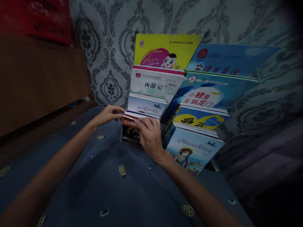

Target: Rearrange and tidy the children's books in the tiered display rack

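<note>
Several books stand upright in two stepped stacks. At the front of the left stack is a small book with a dark cover and an orange top band point(130, 131). My left hand point(110, 114) is closed at this book's upper left corner, with the fingertips on its edge. My right hand point(151, 134) grips its top edge and covers the right part of its cover. Just behind rise a pale blue book point(145, 105), a white book point(151, 83) and a yellow book point(165, 47). How many thin books my fingers hold I cannot tell.
The right stack has a light blue book with a girl point(191, 148) in front, then a yellow-and-blue book point(200, 118), a teal book point(213, 91) and a blue book point(227, 58). A patterned blue cloth point(94, 186) lies beneath. A wooden cabinet point(44, 78) bears a red basket point(47, 22).
</note>
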